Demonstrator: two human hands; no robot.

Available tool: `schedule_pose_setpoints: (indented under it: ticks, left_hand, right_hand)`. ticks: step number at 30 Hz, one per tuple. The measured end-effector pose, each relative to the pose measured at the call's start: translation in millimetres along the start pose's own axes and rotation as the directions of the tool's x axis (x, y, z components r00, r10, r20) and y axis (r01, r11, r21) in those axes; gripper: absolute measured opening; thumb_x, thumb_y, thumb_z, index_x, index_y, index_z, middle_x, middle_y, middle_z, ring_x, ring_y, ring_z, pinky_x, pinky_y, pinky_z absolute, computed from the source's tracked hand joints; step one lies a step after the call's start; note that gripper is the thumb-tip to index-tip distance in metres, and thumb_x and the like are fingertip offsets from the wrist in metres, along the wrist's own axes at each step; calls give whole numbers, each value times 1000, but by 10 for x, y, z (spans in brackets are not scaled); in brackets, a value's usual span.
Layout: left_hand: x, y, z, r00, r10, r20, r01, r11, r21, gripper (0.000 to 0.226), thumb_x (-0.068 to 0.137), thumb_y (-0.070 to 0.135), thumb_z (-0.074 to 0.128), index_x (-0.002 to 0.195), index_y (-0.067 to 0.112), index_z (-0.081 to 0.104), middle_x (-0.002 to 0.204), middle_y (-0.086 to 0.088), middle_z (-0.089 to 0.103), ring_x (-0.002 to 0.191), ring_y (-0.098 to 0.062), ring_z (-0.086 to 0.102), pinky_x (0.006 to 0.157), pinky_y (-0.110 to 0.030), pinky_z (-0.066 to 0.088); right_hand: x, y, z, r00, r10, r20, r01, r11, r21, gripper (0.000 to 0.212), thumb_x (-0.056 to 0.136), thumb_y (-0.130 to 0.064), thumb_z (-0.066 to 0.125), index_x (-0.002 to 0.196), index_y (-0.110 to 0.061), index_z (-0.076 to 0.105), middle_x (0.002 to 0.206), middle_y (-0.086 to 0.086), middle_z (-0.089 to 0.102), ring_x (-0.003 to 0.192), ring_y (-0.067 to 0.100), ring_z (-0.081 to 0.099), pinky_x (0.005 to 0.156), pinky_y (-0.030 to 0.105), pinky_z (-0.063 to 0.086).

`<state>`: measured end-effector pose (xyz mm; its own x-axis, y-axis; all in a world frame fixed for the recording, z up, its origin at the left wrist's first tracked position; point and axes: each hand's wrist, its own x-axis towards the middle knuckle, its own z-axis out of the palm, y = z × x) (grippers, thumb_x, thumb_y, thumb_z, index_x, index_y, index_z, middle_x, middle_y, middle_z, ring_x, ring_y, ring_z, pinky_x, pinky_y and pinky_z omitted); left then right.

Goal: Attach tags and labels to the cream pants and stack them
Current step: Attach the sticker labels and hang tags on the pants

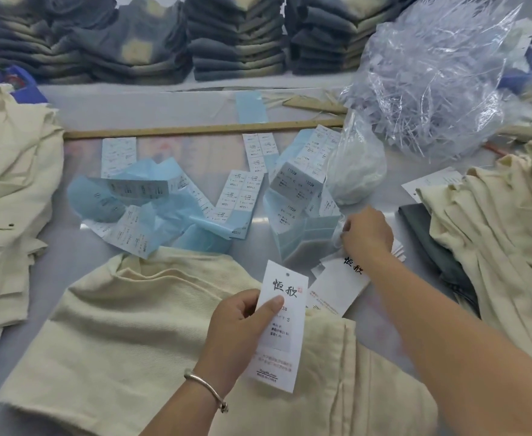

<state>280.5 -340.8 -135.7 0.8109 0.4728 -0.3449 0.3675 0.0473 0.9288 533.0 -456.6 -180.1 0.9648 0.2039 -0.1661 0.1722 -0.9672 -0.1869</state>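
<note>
A white hang tag (280, 325) is pinched in the left hand (239, 332), the thumb laid across its printed face and the fingers curled behind. The tag's long axis runs nearly upright in view, leaning slightly; its punched hole is at the far end, pointing away from the person, and the small print sits at the near end. A silver bangle (206, 388) is worn on the left wrist.

Under that hand a pair of folded cream pants (126, 335) is spread on the desk (69, 272), their long axis slanting from the near right toward the far left.

The right hand (367, 232) is stretched forward past the pants, its fingers curled over a thin clear plastic strand beside a loose heap of further white tags (340, 281) — whether the strand is actually gripped cannot be told for certain, though the fingertips are closed together on it.

Beyond the pants, strips of blue-backed sticker labels (239, 196) are scattered across the desk, some curled, some flat. A long wooden ruler (202, 129) is laid crosswise behind them. A clear bag of plastic fasteners (428, 80) is slumped at the far right.

More cream pants are heaped at the left edge (10, 190) and at the right (497, 240) — the right heap partly covering a dark grey garment (428, 234). Stacks of folded grey-blue garments (236, 39) are lined along the back.
</note>
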Motion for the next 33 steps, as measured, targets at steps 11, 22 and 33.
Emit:
schedule_pose_setpoints:
  ticks: [11,22,33]
  left_hand:
    - [-151,226,-53,999,-18,45,32,946,-323,12,77,23,73,78,11,74,72,-5,70,61,-17,61,56,-28,51]
    - [-722,528,-180,911,52,409,265,687,-677,47,89,32,57,127,5,62,131,-20,59,111,-25,62,82,-35,56]
    - [-887,566,-545,973,-20,232,194,617,-763,23,76,29,66,94,15,71,79,-2,72,65,-9,69,52,-19,51]
  right_hand:
    - [-805,71,-796,952,-182,245,-244,28,969,18,86,-5,64,71,-14,59,49,-5,38,40,6,24,37,16,19]
    - [-2191,-270,-1195,810,-526,259,-21,416,909,6,72,-16,74,68,-12,75,45,-2,43,40,7,19,41,20,12]
    - [-2953,-152,-1283,809,-582,82,27,176,984,10,81,-3,69,90,-8,71,57,8,56,49,15,41,44,16,26]
